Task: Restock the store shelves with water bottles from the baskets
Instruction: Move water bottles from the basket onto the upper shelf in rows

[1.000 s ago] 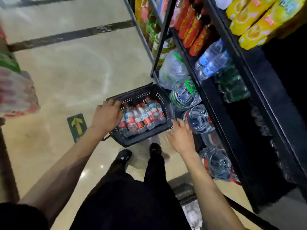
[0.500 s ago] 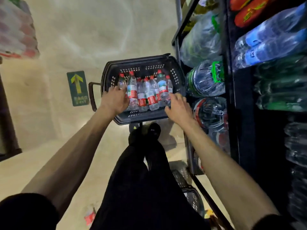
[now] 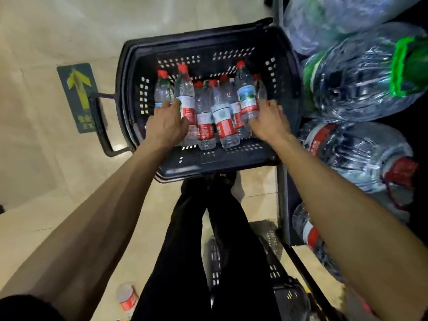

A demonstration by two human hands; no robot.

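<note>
centre of frame: your left hand (image 3: pixel 168 125) grips the left end bottle (image 3: pixel 163 89), your right hand (image 3: pixel 269 121) the right end bottle (image 3: pixel 246 96), inside the black basket (image 3: pixel 208 163).

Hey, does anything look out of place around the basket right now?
Yes: one small red-labelled bottle sits loose on the floor beside the person's leg, away from the basket where the other bottles lie.

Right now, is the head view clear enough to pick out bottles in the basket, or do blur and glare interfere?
Head view: the small bottles in the basket are fairly sharp, labels unreadable; glare streaks the big jugs; the lower frame edges smear; wide-angle bends the basket rim.
</note>
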